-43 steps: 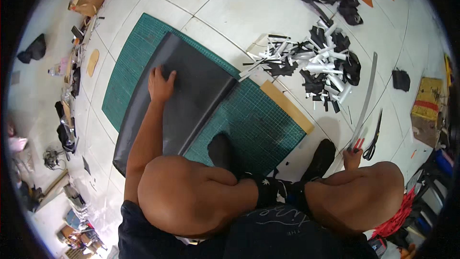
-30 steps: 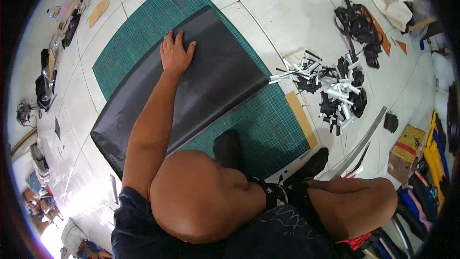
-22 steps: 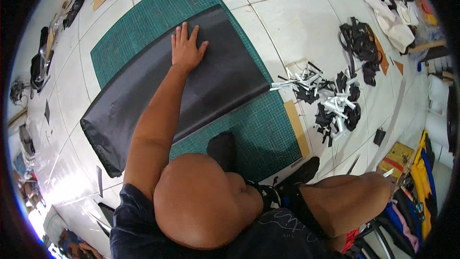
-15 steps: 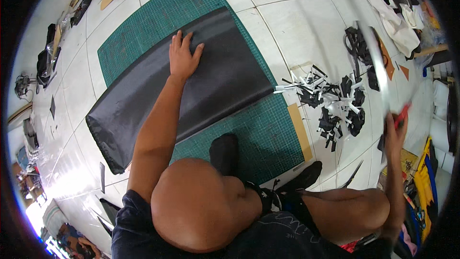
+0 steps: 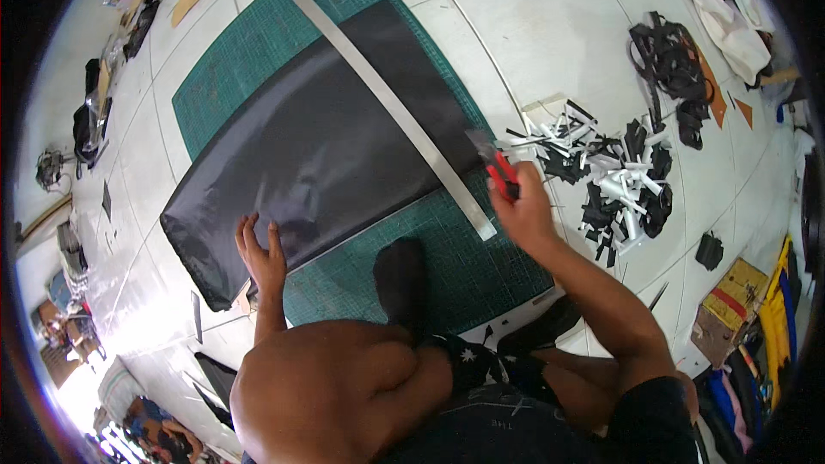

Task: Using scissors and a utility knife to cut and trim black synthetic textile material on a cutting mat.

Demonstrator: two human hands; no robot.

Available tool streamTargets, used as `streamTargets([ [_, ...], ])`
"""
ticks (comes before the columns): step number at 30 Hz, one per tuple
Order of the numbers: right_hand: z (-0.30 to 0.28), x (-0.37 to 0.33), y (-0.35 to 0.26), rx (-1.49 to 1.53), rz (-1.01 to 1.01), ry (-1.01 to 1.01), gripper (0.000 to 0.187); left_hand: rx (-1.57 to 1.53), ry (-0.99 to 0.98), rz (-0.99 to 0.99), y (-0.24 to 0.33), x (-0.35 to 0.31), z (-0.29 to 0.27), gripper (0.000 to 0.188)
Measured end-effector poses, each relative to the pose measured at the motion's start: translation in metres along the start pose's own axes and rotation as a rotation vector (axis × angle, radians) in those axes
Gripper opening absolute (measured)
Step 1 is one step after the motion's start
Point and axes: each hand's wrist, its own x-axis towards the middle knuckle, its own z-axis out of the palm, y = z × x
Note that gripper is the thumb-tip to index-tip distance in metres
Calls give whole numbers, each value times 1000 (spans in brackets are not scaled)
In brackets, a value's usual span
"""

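A folded black sheet (image 5: 258, 163) of smooth, slightly shiny material lies across the green cutting mat (image 5: 249, 51). Over its right part rests a long metal ruler (image 5: 387, 101), both ends reaching past the sheet onto the mat. My right hand (image 5: 526, 210) grips a red utility knife (image 5: 502, 176), its blade end pointing up and left by the sheet's right corner. At the sheet's near edge, toward the left, my left hand (image 5: 263, 251) is open with fingers apart and holds nothing; I cannot tell whether its fingertips touch the sheet.
Black and white offcuts (image 5: 619, 174) are heaped on the white tiles right of the mat. Beyond them lie black straps (image 5: 666, 60) and brown scraps (image 5: 711, 90). My socked foot (image 5: 401, 279) stands on the mat's near part. A yellow-brown box (image 5: 730, 301) sits far right.
The ruler, a blurred streak at the right before, now lies across the sheet. My right hand has come left with the knife. My left hand has moved from the sheet's middle toward its near-left edge.
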Motion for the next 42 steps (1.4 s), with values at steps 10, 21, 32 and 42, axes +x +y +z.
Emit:
streamTargets([
  [10, -66, -44, 42, -306, 334, -303, 55, -369, -349, 609, 195, 154, 60, 32],
  [21, -59, -20, 11, 161, 343, 120, 30, -491, -145, 602, 219, 111, 106, 50],
  [32, 28, 177, -68, 380, 119, -76, 44, 77, -356, 499, 197, 193, 126, 115],
  [42, 21, 190, 27, -720, 192, 115, 39, -43, -386, 584, 200, 210, 139, 120],
])
